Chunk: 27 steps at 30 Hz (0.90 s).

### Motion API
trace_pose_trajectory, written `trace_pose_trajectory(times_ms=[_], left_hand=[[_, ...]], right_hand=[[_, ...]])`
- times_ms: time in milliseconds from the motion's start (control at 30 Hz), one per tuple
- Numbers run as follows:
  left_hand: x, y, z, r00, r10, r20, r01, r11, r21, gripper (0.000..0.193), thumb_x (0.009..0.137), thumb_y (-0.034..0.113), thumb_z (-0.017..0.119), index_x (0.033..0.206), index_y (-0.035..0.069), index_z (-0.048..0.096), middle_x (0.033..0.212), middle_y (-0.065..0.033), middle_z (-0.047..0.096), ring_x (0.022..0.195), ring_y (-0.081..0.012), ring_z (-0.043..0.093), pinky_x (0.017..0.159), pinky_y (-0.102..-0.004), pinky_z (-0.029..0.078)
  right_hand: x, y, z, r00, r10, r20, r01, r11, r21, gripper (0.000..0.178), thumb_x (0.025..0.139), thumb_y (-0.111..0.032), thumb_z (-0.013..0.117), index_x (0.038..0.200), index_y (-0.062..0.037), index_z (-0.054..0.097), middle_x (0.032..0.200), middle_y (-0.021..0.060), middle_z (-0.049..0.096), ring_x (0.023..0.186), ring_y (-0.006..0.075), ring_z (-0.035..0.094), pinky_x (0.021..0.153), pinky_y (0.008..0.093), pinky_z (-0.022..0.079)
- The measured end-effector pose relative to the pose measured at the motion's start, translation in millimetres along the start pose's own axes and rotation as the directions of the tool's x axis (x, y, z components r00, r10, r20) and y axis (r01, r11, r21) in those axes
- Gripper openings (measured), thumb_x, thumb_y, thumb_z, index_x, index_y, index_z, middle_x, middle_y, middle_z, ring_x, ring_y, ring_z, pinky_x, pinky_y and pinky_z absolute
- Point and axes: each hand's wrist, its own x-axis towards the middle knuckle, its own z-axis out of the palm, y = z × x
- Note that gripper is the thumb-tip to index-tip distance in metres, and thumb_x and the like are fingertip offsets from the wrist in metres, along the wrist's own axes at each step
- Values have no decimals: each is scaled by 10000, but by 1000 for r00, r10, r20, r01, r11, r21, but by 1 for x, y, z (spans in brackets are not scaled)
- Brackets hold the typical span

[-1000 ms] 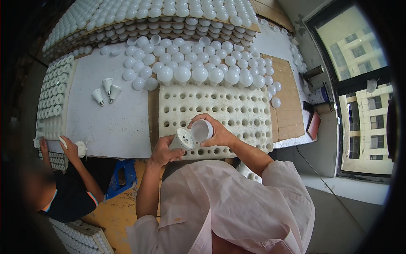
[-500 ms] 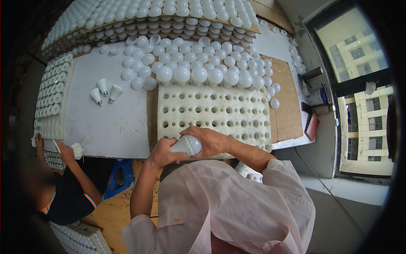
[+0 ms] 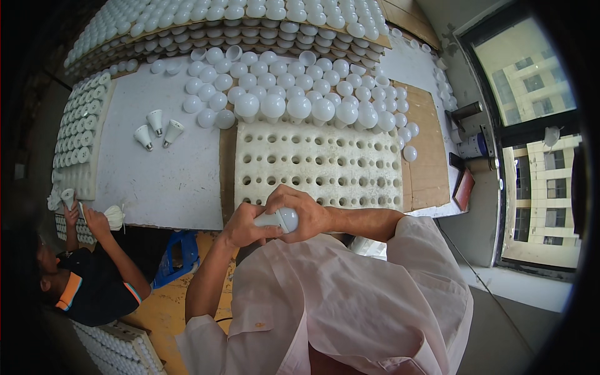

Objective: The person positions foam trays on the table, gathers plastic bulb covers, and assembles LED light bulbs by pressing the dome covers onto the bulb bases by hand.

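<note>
Between my two hands is a white light bulb (image 3: 271,220), lying sideways in front of my body. My left hand (image 3: 241,226) grips its base end, and my right hand (image 3: 305,214) wraps round the frosted dome. Both hands are at the near edge of a cream foam tray (image 3: 319,165) pierced with rows of holes. Along the tray's far edge stand several bulbs (image 3: 299,109) with domes up, base ends down in the foam. Part of the held bulb is hidden by my fingers.
Loose white domes (image 3: 269,80) crowd the table beyond the tray, with stacked boards of domes (image 3: 225,14) behind. Three bulb bodies (image 3: 156,128) lie at left. A co-worker (image 3: 94,281) sits at lower left beside a foam tray of white parts (image 3: 80,134). A window (image 3: 531,94) is on the right.
My right hand has shifted slightly on the dome, its fingers now curled further over the bulb. The whole view has moved a little. The co-worker's far hand now lifts a white part.
</note>
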Motion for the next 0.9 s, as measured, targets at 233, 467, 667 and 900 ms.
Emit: trace_pose_trajectory(times_ms=[233,467,667,900], left_hand=[[8,5,-9,998,-56,-23,56,998,-13,356,734,223,779,851,-92,664,679,-101,641,509,-125,588,431,-236,461],[3,3,-34,995,-94,-30,92,992,-82,363,781,218,752,915,-94,625,714,-119,647,481,-111,581,373,-201,430],[6,-57,-57,991,-42,124,121,659,-743,498,909,426,575,1021,-59,559,826,-207,667,498,-136,600,335,-187,374],[-18,-90,-111,870,-181,-459,9,936,-353,412,903,328,629,1095,-33,577,974,-167,681,669,-174,672,439,-213,436]], right_hand=[[11,13,-1,999,23,-29,-23,1000,2,466,582,-36,770,983,-67,535,979,108,581,882,252,585,775,358,488],[28,23,15,987,150,-54,-148,988,43,582,593,-56,790,1093,-64,493,1008,95,552,927,226,560,809,361,476],[45,24,30,853,519,-54,-494,836,239,622,681,-108,786,1189,-51,433,1015,88,539,1041,217,553,866,374,475],[116,94,-11,957,40,-288,-188,840,-508,609,656,-155,780,1176,-59,480,1208,178,471,1116,369,489,923,441,449]])
